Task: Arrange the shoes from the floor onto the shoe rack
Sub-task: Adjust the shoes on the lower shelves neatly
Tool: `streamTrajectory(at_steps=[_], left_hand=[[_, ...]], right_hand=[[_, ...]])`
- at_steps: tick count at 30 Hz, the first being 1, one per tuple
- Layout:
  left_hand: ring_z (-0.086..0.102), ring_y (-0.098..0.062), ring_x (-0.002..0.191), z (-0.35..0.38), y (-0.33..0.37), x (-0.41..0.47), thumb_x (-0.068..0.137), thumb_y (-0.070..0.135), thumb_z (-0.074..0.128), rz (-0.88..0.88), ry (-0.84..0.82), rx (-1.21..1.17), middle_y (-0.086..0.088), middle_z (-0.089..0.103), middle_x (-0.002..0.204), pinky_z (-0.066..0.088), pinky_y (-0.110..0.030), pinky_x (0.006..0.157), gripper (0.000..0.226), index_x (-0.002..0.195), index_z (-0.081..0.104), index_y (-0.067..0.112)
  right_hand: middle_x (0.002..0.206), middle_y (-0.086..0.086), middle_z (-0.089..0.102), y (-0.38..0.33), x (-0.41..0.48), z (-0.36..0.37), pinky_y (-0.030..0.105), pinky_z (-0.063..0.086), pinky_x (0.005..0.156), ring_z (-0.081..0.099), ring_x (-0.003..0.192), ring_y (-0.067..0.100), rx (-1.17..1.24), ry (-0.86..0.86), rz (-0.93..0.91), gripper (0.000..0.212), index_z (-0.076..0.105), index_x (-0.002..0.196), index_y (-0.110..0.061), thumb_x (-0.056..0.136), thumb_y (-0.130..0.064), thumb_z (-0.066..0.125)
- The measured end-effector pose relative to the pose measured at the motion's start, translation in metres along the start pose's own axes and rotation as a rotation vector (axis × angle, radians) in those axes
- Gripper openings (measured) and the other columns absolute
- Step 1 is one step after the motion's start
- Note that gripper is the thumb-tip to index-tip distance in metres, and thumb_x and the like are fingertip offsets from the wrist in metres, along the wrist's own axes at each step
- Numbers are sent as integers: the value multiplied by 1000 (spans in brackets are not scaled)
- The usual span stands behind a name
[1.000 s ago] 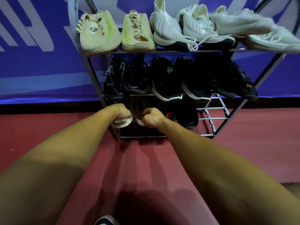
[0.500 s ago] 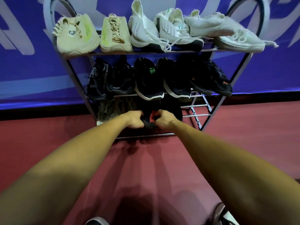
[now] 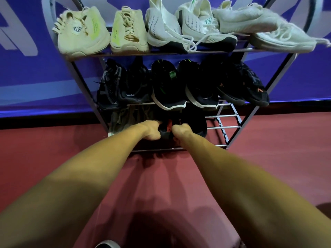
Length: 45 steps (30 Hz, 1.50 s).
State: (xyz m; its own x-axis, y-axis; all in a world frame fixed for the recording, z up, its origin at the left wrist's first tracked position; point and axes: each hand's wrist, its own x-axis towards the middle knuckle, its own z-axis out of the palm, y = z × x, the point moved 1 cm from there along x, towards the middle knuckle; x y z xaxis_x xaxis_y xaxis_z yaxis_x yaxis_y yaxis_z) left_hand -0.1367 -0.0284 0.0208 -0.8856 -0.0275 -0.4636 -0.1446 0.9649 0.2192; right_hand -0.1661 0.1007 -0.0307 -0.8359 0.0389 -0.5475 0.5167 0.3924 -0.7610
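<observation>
Bottom shelf, hands at work. The tan pair (image 3: 121, 120) I gripped a second ago now sits released just left of my left hand (image 3: 152, 130). Both hands have shifted right: the left hand and right hand (image 3: 180, 132) curl round the heel of a black shoe (image 3: 166, 130) between them, seating it. Beyond the right hand the rack (image 3: 225, 127) shows bare rungs, probably room for more.

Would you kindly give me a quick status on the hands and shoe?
Left hand, right hand both grip black shoe. Shoe on bottom shelf. Nothing blocking.
</observation>
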Motion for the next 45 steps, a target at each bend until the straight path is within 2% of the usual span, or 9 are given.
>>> streamTrajectory(at_steps=[2, 8, 15, 22, 29, 36, 39, 42, 45], left_hand=[[54, -30, 124, -1, -1, -4, 91, 19, 52, 1, 12, -13, -12, 54, 138, 42, -27, 88, 72, 155, 22, 30], [54, -33, 122, 0, 0, -19, 91, 16, 46, 22, 35, -44, -13, 55, 134, 44, -35, 95, 75, 154, 12, 37], [55, -36, 115, -16, 6, -46, 85, 18, 55, 78, 167, 32, -13, 49, 127, 50, -42, 93, 77, 150, 22, 40], [55, -38, 116, -18, 44, -70, 96, 23, 43, 214, 333, 243, -14, 50, 129, 48, -48, 92, 63, 149, 22, 49], [58, -33, 117, -14, 77, -79, 97, 33, 51, 144, 311, 356, -7, 59, 130, 46, -40, 87, 39, 136, 52, 40], [59, -31, 115, -12, 70, -77, 97, 30, 53, 75, 356, 216, -4, 64, 123, 43, -37, 86, 30, 124, 63, 36], [59, -32, 116, -9, 71, -73, 98, 33, 53, 51, 334, 194, -6, 63, 123, 43, -37, 83, 28, 123, 65, 29], [59, -33, 116, -6, 69, -67, 97, 34, 53, 18, 315, 147, -8, 63, 124, 44, -38, 84, 28, 119, 67, 25], [59, -33, 116, -7, 68, -60, 95, 36, 55, -35, 320, 56, -7, 64, 124, 45, -37, 84, 27, 116, 68, 24]], right_hand=[[70, 10, 57, -6, -12, -7, 29, 39, 48, 53, 56, 22, 144, 6, 1, 15, 57, 87, -8, 80, -21, 56], [72, 10, 56, 1, -35, -37, 27, 38, 48, 51, 57, 21, 255, 52, -34, 3, 55, 87, -6, 84, -5, 54], [65, 3, 44, 11, -80, -81, 11, 23, 28, 37, 51, 12, 248, -24, -33, 20, 48, 75, -12, 89, 2, 54], [69, 7, 49, 21, -116, -100, 24, 24, 45, 38, 51, 15, 43, -86, -129, 12, 58, 85, -11, 80, -1, 62], [79, -1, 63, 26, -122, -115, 14, 41, 51, 56, 71, 12, 126, -85, -290, 25, 70, 108, -7, 85, -3, 61], [96, -1, 72, 23, -102, -116, 31, 51, 75, 64, 85, 16, 127, 175, -320, 59, 70, 100, -18, 63, -64, 73], [89, 6, 67, 31, -92, -109, 30, 46, 62, 58, 71, 19, 209, 143, -189, 77, 67, 106, -9, 60, -70, 70], [55, -1, 57, 35, -94, -102, 17, 32, 38, 51, 41, 10, 246, -45, -64, 39, 62, 105, -7, 85, -40, 72], [64, 4, 54, 34, -99, -99, 14, 33, 35, 49, 39, 10, 224, -198, -18, 21, 59, 100, -8, 91, -23, 69]])
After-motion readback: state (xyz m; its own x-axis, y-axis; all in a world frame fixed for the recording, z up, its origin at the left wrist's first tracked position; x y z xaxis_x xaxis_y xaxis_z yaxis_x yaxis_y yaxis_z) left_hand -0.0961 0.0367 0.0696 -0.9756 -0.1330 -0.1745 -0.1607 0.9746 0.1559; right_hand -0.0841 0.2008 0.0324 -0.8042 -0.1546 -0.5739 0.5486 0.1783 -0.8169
